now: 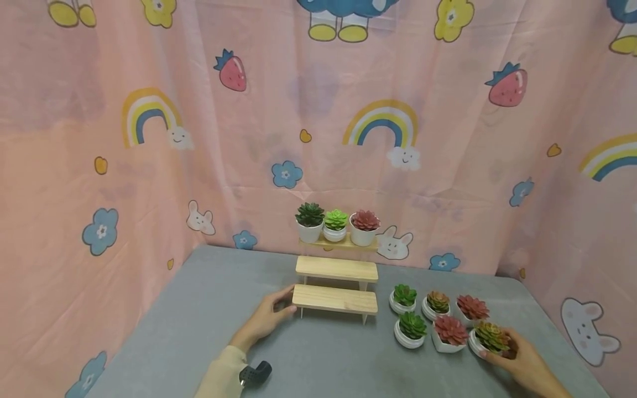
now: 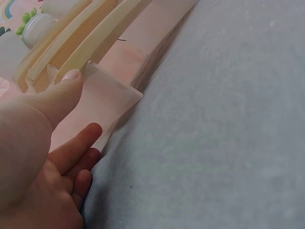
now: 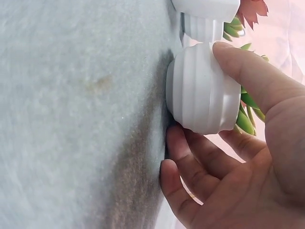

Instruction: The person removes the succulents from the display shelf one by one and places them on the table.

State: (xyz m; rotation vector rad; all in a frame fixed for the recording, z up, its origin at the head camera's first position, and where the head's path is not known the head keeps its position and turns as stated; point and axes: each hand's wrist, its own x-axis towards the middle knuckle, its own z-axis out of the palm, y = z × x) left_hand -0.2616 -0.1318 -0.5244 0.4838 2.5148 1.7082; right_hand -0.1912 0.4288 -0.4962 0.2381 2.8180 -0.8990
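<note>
A person's right hand [image 1: 522,359] grips a red-tinged green succulent [image 1: 490,336], front right among six potted plants [image 1: 450,330] on a gray table [image 1: 348,359], as the left hand [image 1: 266,316] rests at the left end of a wooden stand's lowest step [image 1: 334,299], in the head view. From the left wrist, the thumb touches the step's end, the loosely bent fingers apart from it beside a translucent support [image 2: 105,95]. From the right wrist, thumb and fingers clamp the succulent's ribbed white pot [image 3: 205,90], low at the tabletop.

A grey table [image 1: 338,359] bears a stand [image 1: 334,299] and potted succulents [image 1: 449,333].
</note>
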